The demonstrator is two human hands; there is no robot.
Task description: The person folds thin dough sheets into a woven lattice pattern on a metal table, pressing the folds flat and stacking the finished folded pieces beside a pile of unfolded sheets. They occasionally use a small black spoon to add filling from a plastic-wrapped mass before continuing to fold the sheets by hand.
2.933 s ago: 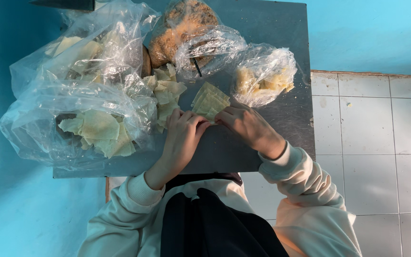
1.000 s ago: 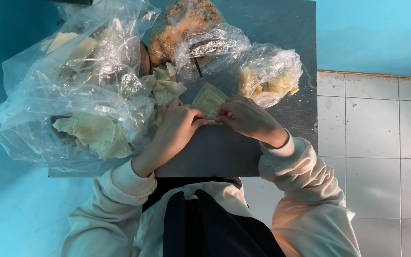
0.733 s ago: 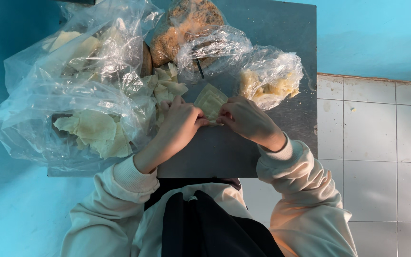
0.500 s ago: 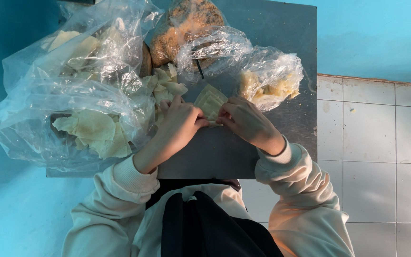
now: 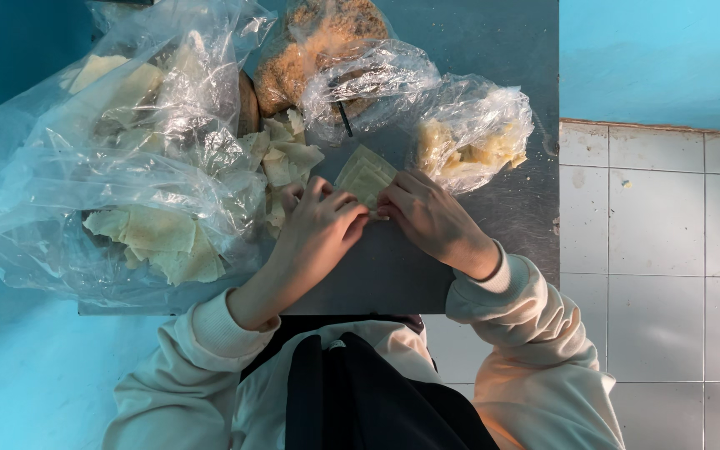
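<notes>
My left hand point(image 5: 314, 229) and right hand point(image 5: 431, 218) both pinching pale square dough wrapper point(image 5: 364, 177) on grey metal bench point(image 5: 502, 217), mid-fold. Next: edge needs firm, even pressing, I reckon.

Left hand point(image 5: 320, 229) and right hand point(image 5: 427, 215) pinching pale folded wrapper point(image 5: 366, 176), grey table point(image 5: 510, 217), clear plastic bags point(image 5: 127, 167) alongside

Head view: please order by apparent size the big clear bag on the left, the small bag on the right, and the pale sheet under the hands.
1. Big clear bag
2. Small bag
3. Pale sheet, partly hidden
</notes>
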